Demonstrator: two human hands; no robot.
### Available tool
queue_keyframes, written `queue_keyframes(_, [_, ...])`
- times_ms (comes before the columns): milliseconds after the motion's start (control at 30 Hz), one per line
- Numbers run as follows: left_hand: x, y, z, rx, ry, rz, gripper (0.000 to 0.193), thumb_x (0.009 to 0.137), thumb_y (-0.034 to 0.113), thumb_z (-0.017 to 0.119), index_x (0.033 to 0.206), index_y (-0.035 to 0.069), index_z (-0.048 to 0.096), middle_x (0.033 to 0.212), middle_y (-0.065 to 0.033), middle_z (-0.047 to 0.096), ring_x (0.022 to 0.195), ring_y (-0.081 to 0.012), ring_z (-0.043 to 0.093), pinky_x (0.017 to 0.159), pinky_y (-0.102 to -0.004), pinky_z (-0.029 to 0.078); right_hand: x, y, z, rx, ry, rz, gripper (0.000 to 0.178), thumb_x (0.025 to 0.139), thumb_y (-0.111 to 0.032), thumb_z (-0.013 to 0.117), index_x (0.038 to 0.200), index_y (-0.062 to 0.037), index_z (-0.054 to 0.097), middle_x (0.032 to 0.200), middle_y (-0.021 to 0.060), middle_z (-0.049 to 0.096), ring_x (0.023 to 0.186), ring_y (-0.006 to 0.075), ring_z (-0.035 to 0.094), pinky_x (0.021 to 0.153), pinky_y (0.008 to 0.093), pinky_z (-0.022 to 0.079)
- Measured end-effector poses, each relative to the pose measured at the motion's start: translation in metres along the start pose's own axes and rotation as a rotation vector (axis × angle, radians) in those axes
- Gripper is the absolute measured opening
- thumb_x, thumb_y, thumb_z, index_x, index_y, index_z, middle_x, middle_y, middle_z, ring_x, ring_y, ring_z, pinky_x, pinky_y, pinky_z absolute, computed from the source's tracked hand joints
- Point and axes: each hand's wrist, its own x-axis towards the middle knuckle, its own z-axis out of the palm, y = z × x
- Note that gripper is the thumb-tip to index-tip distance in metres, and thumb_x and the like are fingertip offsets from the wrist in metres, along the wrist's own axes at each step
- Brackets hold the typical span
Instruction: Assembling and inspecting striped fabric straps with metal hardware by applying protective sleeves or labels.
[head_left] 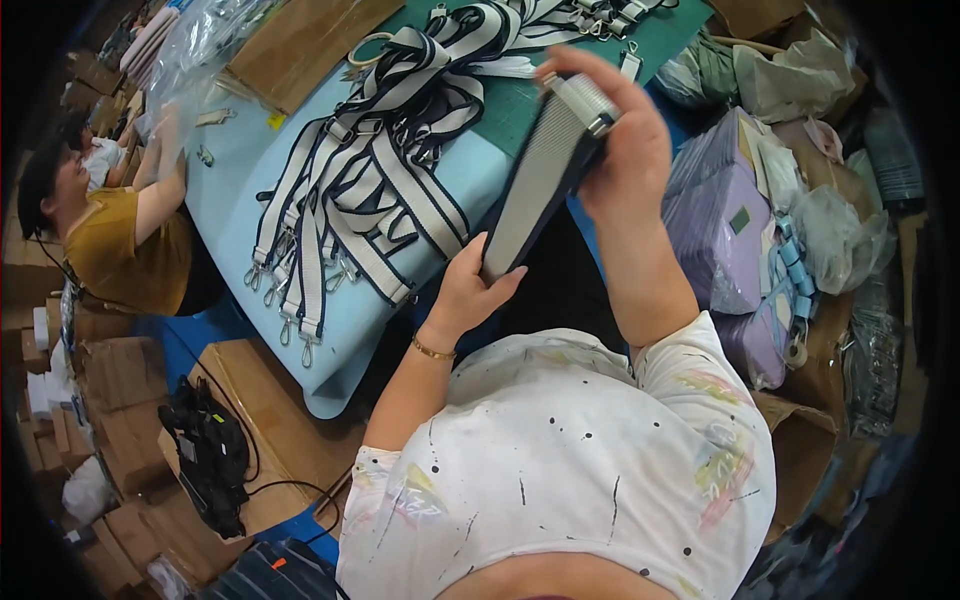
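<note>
A grey-white webbing strap with dark navy edges point(530, 190) stretches at a slant in front of me, a silver metal buckle point(585, 103) at its upper end. My left hand point(468, 290) is closed round its lower end, thumb across the front. Higher up, my right hand point(632, 145) grips the strap by the buckle, fingers curled over it and slightly blurred. Just beyond lies a pile of similar striped straps point(370, 180) on the table, several with silver snap hooks point(307, 352) hanging toward the near edge.
A light blue table cover point(330, 375) bends down at the near corner, beside a green mat point(510, 110). Cardboard boxes and a black cable bundle point(205, 450) stand at left. Purple wrapped bundles point(715, 215) rise at right. Another person point(125, 235) works across the table.
</note>
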Motion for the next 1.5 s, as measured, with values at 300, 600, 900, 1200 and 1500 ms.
queue_keyframes(300, [-0.043,-0.014,-0.028,-0.024,-0.127,0.035,0.033,0.071,0.016,0.079,0.094,0.0,0.061,0.079,0.0004,0.058,0.068,-0.006,0.05,0.059,-0.0212,0.041,-0.003,0.009,-0.041,0.086,0.524,0.121,0.079,0.09,-0.064,0.042,0.131,0.0042,0.045,0.116,0.0128,0.057,0.106,0.0237,0.058,0.085,0.0311,0.049])
queue_keyframes(600, [-0.088,0.002,-0.056,-0.516,-0.22,-0.35,0.022,0.089,0.011,0.062,0.108,0.001,0.056,0.076,-0.0018,0.061,0.056,-0.0039,0.054,0.048,-0.0181,0.044,-0.015,0.043,-0.026,-0.412,0.187,0.108,0.058,0.099,-0.052,0.033,0.106,0.0005,0.057,0.098,0.0109,0.064,0.085,0.0151,0.059,0.075,0.0248,0.046])
queue_keyframes(900, [-0.112,0.028,-0.067,-0.526,-0.049,-0.361,0.044,0.093,0.014,0.056,0.132,0.001,0.04,0.111,-0.0106,0.061,0.074,-0.0074,0.06,0.061,-0.0206,0.05,-0.067,0.044,0.052,-0.387,-0.665,0.335,0.052,0.067,-0.016,0.083,0.109,-0.001,0.056,0.109,0.0135,0.06,0.1,0.023,0.06,0.086,0.0304,0.046])
queue_keyframes(1200, [-0.153,0.043,-0.108,-0.316,-0.007,-0.252,0.055,0.088,0.004,0.057,0.139,0.004,0.034,0.114,-0.0105,0.062,0.076,-0.006,0.059,0.05,-0.0139,0.041,-0.059,0.045,0.014,-0.564,-0.571,0.275,0.052,0.073,-0.022,0.078,0.118,-0.0036,0.059,0.107,0.0115,0.058,0.093,0.0221,0.057,0.079,0.0295,0.045])
queue_keyframes(1500, [-0.146,0.046,-0.145,-0.214,0.11,-0.309,0.026,0.086,0.011,0.065,0.108,-0.003,0.06,0.081,-0.0029,0.063,0.059,-0.0065,0.058,0.047,-0.0172,0.044,-0.031,0.067,-0.006,0.081,0.35,0.369,0.061,0.098,-0.047,0.041,0.127,0.0061,0.047,0.109,0.0148,0.06,0.106,0.0294,0.059,0.08,0.0265,0.046])
